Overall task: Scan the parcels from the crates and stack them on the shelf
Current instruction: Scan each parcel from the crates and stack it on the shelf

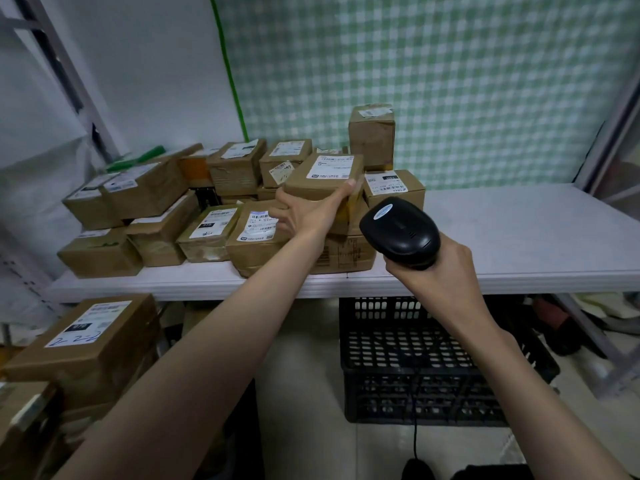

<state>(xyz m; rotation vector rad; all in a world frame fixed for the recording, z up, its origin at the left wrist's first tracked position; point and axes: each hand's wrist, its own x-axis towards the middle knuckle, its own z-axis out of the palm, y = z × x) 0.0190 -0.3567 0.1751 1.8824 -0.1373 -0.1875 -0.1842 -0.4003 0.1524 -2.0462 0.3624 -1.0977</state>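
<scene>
Now left hand [304, 211] grips flat parcel [325, 176] from below, thumb on near edge, over parcel pile [207, 216] on left of white shelf [519, 233]. Right hand [440, 268] wrapped round black scanner [401, 230], just right of parcel. Black crate [415, 358] under shelf.

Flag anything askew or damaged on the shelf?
The parcels sit skewed at mixed angles, not squared up. The tall box at the back looks dented and scuffed. The left hand grips a parcel tilted atop the pile; the right hand holds the scanner.
</scene>
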